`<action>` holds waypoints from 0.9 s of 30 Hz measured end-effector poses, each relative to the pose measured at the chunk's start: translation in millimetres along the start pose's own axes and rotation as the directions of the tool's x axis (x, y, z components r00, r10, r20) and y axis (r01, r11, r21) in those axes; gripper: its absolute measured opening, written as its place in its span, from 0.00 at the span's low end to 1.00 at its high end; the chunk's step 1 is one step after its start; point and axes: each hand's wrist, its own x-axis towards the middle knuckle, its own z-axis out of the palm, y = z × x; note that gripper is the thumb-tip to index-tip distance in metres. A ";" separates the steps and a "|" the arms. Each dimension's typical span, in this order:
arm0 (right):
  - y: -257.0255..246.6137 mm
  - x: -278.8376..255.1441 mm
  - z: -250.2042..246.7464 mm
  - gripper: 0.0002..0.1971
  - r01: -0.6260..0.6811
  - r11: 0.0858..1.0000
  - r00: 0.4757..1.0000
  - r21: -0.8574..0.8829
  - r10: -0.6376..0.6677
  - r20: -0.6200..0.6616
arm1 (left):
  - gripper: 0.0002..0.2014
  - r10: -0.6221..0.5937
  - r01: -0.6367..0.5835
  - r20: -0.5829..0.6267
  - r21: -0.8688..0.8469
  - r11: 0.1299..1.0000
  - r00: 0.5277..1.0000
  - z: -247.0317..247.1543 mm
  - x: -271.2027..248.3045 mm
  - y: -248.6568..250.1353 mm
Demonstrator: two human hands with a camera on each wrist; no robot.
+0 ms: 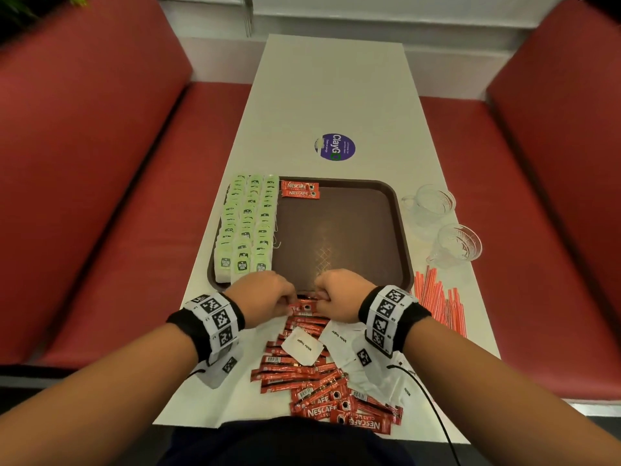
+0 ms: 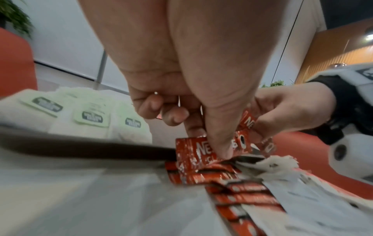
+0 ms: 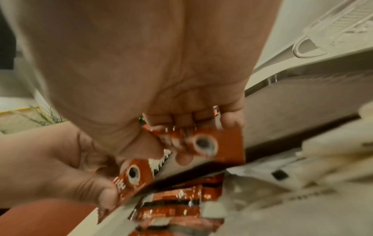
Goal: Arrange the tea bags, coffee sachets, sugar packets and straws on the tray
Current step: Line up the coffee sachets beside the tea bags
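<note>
We see the table (image 1: pixel 331 95) bearing a purple "ClayGo" sticker (image 1: pixel 335 147). On the tray (image 1: pixel 339 230), tea bags (image 1: pixel 247 227) fill 9 o'clock, labels unreadable; two "Nescafé Classic" sachets (image 1: pixel 300 189) lie at 11. Our left hand (image 1: pixel 265 292) and right hand (image 1: pixel 339 290) each pinch sachets (image 2: pixel 203 150), fingers curled, at 6, above the loose pile (image 1: pixel 312 371) with "White Sugar" packets (image 1: pixel 302 344). Straws (image 1: pixel 437 297) lie at 4.

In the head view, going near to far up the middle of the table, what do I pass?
Loose coffee sachets → sugar packets → left hand and right hand pinching sachets → tray → two sachets on the tray's far edge → purple sticker.
</note>
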 end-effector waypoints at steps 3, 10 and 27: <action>2.8 2.3 -4.7 0.11 0.014 0.985 0.997 0.174 0.001 -0.082 | 0.07 -0.028 0.026 -0.051 -0.024 0.999 0.998 -12.4 1.5 -7.0; 7.2 9.5 -12.3 0.04 0.083 0.976 0.980 0.201 -0.044 -0.193 | 0.04 -0.038 0.022 -0.139 -0.109 0.994 0.990 -28.2 15.0 -7.8; 43.7 41.7 -36.8 0.07 -0.037 0.910 0.954 0.414 0.155 -0.256 | 0.06 -0.241 0.232 -0.178 -0.068 0.970 0.954 -59.3 110.7 -44.5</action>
